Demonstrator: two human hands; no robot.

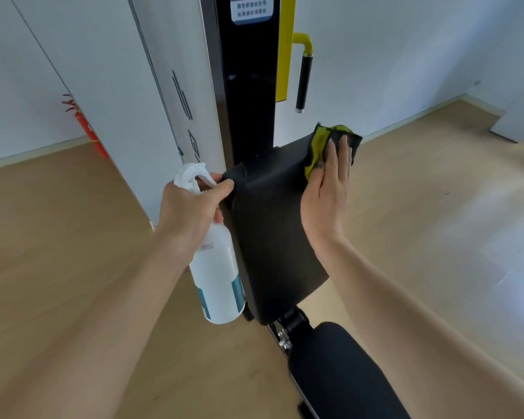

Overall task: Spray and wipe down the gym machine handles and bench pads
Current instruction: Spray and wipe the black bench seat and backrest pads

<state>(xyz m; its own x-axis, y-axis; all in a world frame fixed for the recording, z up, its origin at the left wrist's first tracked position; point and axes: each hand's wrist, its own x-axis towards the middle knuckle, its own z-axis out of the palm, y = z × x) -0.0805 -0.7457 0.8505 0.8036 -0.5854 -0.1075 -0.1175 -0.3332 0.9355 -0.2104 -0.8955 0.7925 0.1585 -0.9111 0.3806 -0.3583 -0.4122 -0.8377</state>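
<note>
A black back pad [273,225] of the gym machine rises in the middle, with the black seat pad [342,373] below it. My right hand [327,189] lies flat with straight fingers and presses a yellow and black cloth [321,143] against the pad's upper right edge. My left hand [191,210] grips the neck of a white spray bottle [218,279] with a teal label, held beside the pad's left edge, and its thumb touches the pad's top left corner. A black handle [303,83] on a yellow arm hangs above the cloth.
The machine's black column [248,77] and a white panel [179,86] stand behind the pad. A red fire extinguisher [88,128] leans at the left wall. Wooden floor [421,176] spreads on both sides. A white object [518,116] stands at the far right.
</note>
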